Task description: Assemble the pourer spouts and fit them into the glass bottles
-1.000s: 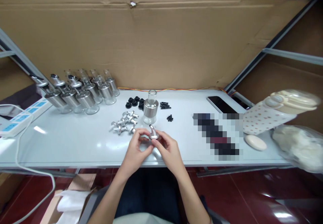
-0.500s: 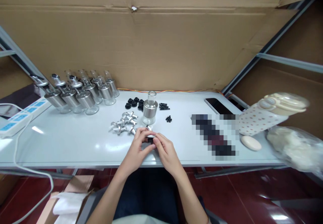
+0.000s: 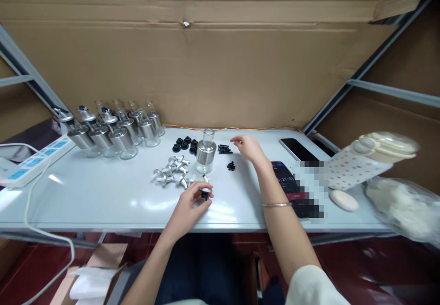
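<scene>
— Where are we in the work?

— We judge it the cap-assembly step. Our left hand sits near the front edge of the table with thumb and fingertips closed round a metal pourer cap, a dark piece showing under it. Our right hand is stretched out past the middle of the table, loosely open and holding nothing, its fingers just beside the pile of black screws and above the small black washers.

— So what does the next move call for?

— A fine pinch on one small black part out of its pile, we reckon, while the left keeps the cap steady; the parts lie close together, so care not to scatter them.

— Can we count the stock?

— One open glass bottle with a steel sleeve stands alone just behind the cap. The finished bottles at the far left look like about nine, though they overlap. The loose metal spouts number perhaps seven or eight, the black stoppers about six. Screws and washers are too small for us to count.

— And on the right?

— Two phones, one spotted flask, one pale oval pebble-like thing, one plastic bag
</scene>
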Demonstrator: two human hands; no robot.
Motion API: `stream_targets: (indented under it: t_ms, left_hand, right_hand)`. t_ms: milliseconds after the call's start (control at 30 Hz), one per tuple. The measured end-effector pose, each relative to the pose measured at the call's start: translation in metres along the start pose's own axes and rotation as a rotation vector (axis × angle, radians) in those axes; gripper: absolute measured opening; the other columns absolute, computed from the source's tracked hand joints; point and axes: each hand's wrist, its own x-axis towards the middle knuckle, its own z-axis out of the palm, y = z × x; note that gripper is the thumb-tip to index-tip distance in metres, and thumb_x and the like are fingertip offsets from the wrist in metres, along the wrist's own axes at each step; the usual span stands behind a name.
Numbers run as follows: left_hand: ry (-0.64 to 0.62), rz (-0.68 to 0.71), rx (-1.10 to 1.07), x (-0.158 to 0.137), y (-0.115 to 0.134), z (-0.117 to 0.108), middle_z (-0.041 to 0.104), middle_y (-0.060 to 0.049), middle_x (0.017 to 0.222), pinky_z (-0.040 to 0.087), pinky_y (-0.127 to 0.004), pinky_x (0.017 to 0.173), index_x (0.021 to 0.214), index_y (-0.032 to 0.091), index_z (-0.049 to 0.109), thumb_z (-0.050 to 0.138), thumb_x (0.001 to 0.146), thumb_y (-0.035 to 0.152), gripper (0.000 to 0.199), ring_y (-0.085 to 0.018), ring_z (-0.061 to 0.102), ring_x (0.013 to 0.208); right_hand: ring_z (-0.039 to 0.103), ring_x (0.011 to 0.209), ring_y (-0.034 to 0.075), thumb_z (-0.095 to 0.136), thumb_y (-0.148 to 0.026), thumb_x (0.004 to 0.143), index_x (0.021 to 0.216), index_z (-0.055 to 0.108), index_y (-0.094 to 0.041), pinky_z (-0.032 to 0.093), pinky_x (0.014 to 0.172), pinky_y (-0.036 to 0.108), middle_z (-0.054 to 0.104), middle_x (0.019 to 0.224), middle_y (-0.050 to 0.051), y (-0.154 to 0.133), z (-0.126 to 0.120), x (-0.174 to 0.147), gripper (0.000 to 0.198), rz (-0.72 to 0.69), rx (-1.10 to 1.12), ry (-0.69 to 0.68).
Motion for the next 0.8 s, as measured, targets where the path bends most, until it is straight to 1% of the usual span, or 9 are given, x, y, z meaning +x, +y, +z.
stream_targets:
  t_ms: [100, 267, 367, 467, 533, 600, 667, 733, 800]
  left_hand:
    - [-0.001, -0.011, 0.01, 0.001, 0.002, 0.0, 0.055, -0.006, 0.103, 0.046, -0.03, 0.087, 0.099, 0.018, 0.058, 0.058, 0.077, 0.018, 0.022, -0.016, 0.062, 0.09]
    - [-0.019, -0.009, 0.041, -0.001, -0.002, 0.0, 0.055, -0.006, 0.104, 0.045, -0.029, 0.088, 0.102, 0.019, 0.058, 0.057, 0.08, 0.018, 0.022, -0.016, 0.062, 0.091]
    - [0.002, 0.032, 0.04, -0.004, -0.006, 0.0, 0.054, -0.007, 0.111, 0.044, -0.029, 0.09, 0.102, 0.019, 0.059, 0.057, 0.08, 0.018, 0.022, -0.016, 0.061, 0.095]
    - [0.002, 0.106, 0.091, -0.002, 0.002, 0.0, 0.057, -0.009, 0.109, 0.045, -0.03, 0.09, 0.1, 0.019, 0.061, 0.056, 0.083, 0.02, 0.018, -0.018, 0.06, 0.098]
    - [-0.07, 0.216, 0.207, 0.005, 0.014, 0.001, 0.061, -0.009, 0.105, 0.046, -0.03, 0.089, 0.1, 0.019, 0.062, 0.054, 0.085, 0.02, 0.017, -0.019, 0.059, 0.1]
    - [-0.193, 0.371, 0.358, 0.017, 0.028, 0.003, 0.063, -0.009, 0.104, 0.045, -0.03, 0.089, 0.102, 0.02, 0.062, 0.052, 0.086, 0.021, 0.019, -0.019, 0.059, 0.102]
    - [-0.309, 0.506, 0.479, 0.035, 0.036, 0.003, 0.064, -0.009, 0.105, 0.044, -0.031, 0.091, 0.105, 0.02, 0.062, 0.052, 0.087, 0.023, 0.02, -0.021, 0.059, 0.103]
    - [-0.379, 0.564, 0.539, 0.053, 0.036, 0.003, 0.065, -0.008, 0.102, 0.045, -0.031, 0.089, 0.106, 0.019, 0.06, 0.053, 0.087, 0.025, 0.021, -0.02, 0.06, 0.099]
    - [-0.405, 0.565, 0.54, 0.068, 0.027, 0.002, 0.065, -0.008, 0.101, 0.047, -0.03, 0.085, 0.108, 0.017, 0.057, 0.055, 0.086, 0.027, 0.024, -0.019, 0.062, 0.093]
  right_hand:
    - [0.063, 0.089, 0.022, 0.055, -0.015, 0.083, 0.092, 0.073, -0.018, 0.042, 0.076, 0.027, 0.072, 0.097, 0.009, 0.006, 0.014, 0.012, 0.021, 0.035, -0.05, -0.01]
    - [0.064, 0.084, 0.022, 0.06, -0.023, 0.083, 0.087, 0.074, -0.019, 0.041, 0.071, 0.027, 0.072, 0.089, 0.009, 0.005, 0.03, 0.013, 0.015, 0.054, -0.107, -0.004]
    - [0.063, 0.087, 0.021, 0.062, -0.024, 0.083, 0.088, 0.074, -0.021, 0.04, 0.072, 0.027, 0.072, 0.092, 0.007, 0.0, 0.033, 0.015, 0.014, 0.028, -0.124, 0.001]
    - [0.062, 0.091, 0.023, 0.062, -0.024, 0.082, 0.09, 0.074, -0.021, 0.04, 0.074, 0.028, 0.072, 0.094, 0.007, -0.002, 0.034, 0.015, 0.014, 0.01, -0.144, -0.002]
    - [0.062, 0.092, 0.024, 0.062, -0.022, 0.082, 0.089, 0.074, -0.02, 0.04, 0.074, 0.029, 0.072, 0.094, 0.009, -0.002, 0.035, 0.014, 0.014, 0.003, -0.158, -0.008]
    - [0.061, 0.092, 0.024, 0.061, -0.02, 0.082, 0.088, 0.075, -0.019, 0.039, 0.074, 0.029, 0.072, 0.093, 0.01, -0.002, 0.036, 0.013, 0.015, -0.004, -0.172, -0.007]
    - [0.061, 0.093, 0.024, 0.059, -0.018, 0.082, 0.087, 0.075, -0.019, 0.039, 0.075, 0.03, 0.071, 0.093, 0.011, -0.003, 0.037, 0.013, 0.016, -0.01, -0.184, 0.002]
    - [0.06, 0.094, 0.024, 0.056, -0.017, 0.083, 0.087, 0.074, -0.018, 0.039, 0.076, 0.029, 0.071, 0.094, 0.012, -0.003, 0.037, 0.012, 0.019, -0.02, -0.196, 0.016]
    - [0.059, 0.094, 0.023, 0.054, -0.017, 0.084, 0.088, 0.074, -0.018, 0.039, 0.076, 0.028, 0.07, 0.097, 0.011, -0.003, 0.037, 0.012, 0.02, -0.033, -0.204, 0.027]
